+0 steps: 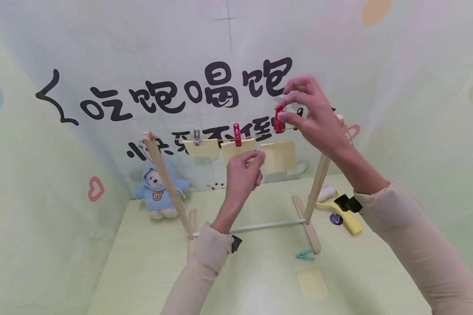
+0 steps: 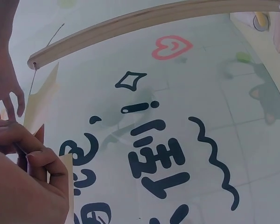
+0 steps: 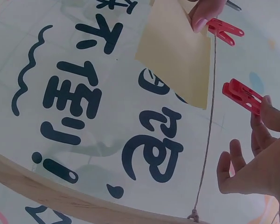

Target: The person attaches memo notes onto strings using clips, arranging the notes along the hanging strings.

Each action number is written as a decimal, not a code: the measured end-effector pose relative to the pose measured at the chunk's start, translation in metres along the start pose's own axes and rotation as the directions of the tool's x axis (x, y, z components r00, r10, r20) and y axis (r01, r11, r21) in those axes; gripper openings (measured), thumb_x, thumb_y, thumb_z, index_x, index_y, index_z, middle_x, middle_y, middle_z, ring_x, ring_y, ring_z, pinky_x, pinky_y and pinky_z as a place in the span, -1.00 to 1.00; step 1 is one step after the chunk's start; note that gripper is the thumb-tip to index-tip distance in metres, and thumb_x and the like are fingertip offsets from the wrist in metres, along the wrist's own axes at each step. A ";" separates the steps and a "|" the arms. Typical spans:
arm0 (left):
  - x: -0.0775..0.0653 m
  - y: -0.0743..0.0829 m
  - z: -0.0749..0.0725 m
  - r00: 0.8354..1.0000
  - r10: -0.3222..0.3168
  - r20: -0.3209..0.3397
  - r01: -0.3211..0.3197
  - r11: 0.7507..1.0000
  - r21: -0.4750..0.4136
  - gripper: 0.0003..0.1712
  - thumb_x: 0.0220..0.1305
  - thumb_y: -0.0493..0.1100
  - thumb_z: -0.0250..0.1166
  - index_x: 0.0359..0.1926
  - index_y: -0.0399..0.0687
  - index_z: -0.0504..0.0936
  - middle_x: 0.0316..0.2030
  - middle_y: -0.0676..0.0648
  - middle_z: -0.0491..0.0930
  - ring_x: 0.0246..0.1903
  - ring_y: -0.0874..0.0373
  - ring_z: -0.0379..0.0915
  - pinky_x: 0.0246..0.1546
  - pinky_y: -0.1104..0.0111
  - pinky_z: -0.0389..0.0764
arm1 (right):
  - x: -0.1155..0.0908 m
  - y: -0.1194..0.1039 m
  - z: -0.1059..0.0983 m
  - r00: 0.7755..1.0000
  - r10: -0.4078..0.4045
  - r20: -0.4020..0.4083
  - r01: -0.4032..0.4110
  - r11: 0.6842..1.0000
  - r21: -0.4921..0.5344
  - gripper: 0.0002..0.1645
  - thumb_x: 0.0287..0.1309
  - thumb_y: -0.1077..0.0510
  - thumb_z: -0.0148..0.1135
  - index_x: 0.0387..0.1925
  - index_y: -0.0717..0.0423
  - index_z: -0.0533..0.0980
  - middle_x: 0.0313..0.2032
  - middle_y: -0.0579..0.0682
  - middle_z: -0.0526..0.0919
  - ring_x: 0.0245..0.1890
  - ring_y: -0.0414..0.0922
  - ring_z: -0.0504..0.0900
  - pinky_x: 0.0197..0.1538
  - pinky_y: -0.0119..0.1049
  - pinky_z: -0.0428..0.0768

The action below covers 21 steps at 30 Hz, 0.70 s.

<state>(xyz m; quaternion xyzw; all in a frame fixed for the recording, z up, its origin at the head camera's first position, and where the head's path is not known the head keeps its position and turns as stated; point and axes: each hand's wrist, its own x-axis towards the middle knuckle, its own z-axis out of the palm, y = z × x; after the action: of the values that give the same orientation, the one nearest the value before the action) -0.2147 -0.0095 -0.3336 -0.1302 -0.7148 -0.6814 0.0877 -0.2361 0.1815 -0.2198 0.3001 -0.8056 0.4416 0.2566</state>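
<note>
My left hand (image 1: 242,175) pinches a yellow paper sheet (image 1: 277,157) by its upper left corner, just below the string (image 3: 211,126). A red clothespin (image 3: 243,96) is pinched between thumb and fingers of my right hand (image 1: 317,116), beside the string and above the sheet. The right hand's other fingers are spread apart. Left of the held sheet, a second red clothespin (image 1: 237,135) clips another yellow sheet (image 1: 230,151) to the string. Farther left, a grey clothespin (image 1: 197,137) holds one more sheet (image 1: 205,149). In the left wrist view, my left hand's fingertips are partly hidden.
Two wooden posts (image 1: 163,179) carry the string, joined below by a white rod (image 1: 268,225). A teal clothespin (image 1: 305,255) and a yellow sheet (image 1: 312,284) lie on the table in front. A plush toy (image 1: 160,194) sits left; a yellow object (image 1: 352,222) and white roll (image 1: 326,193) lie right.
</note>
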 end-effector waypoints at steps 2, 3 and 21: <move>0.002 0.001 0.001 1.000 0.009 -0.009 -0.009 1.000 -0.002 -0.71 0.63 -0.16 0.30 0.06 -0.31 0.81 -0.82 0.09 0.40 -0.84 0.28 0.21 -0.74 0.48 0.20 | 0.003 0.001 0.002 1.000 0.010 0.005 -0.010 1.000 -0.002 -0.88 0.39 0.39 0.43 -0.10 0.38 0.75 0.19 0.16 0.46 0.39 -0.13 0.33 0.38 -0.28 0.33; 0.003 0.002 0.001 1.000 0.013 -0.013 -0.013 1.000 -0.001 -0.71 0.62 -0.17 0.30 0.06 -0.32 0.81 -0.82 0.09 0.40 -0.83 0.28 0.22 -0.74 0.49 0.21 | 0.004 0.001 0.002 1.000 0.018 0.007 -0.018 1.000 -0.003 -0.89 0.39 0.39 0.43 -0.10 0.38 0.75 0.18 0.16 0.46 0.39 -0.12 0.33 0.39 -0.27 0.33; 0.013 0.007 -0.002 0.999 0.001 -0.032 -0.001 1.000 -0.002 -0.68 0.63 -0.17 0.29 0.15 -0.33 0.78 -0.79 0.09 0.45 -0.82 0.30 0.27 -0.74 0.53 0.28 | 0.006 0.009 0.018 0.999 0.032 0.037 -0.030 0.999 -0.042 -0.94 0.38 0.46 0.38 -0.16 0.44 0.72 0.10 0.23 0.46 0.36 0.09 0.38 0.56 0.06 0.24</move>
<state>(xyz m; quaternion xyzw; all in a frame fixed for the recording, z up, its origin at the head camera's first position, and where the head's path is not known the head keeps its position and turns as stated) -0.2247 -0.0100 -0.3230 -0.1197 -0.7125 -0.6842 0.0996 -0.2492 0.1682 -0.2295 0.2905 -0.8240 0.4229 0.2405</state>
